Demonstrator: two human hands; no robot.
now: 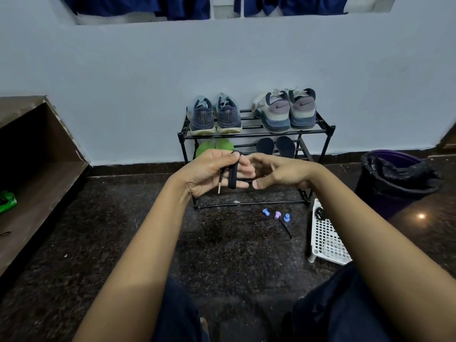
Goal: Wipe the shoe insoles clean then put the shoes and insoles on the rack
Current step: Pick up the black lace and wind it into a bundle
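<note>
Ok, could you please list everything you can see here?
shoe rack: one, black, against the wall
navy trainers: one pair, top shelf, left
grey Nike trainers: one pair, top shelf, right
green insoles: two, lower shelf, left
dark insoles: two, lower shelf, right
plastic pieces: three, two blue, one purple, floor
mesh basket: one, white, floor, right
bin: one, purple, black liner, far right
shoelace: one, black, looped round left fingers
left hand: pinches the shoelace
right hand: beside it, grip unclear

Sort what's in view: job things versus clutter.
Job: rack, blue shoes, grey shoes, green insoles, dark insoles.
Lying about: lace in left hand, plastic caps, basket, bin, green packet.
</note>
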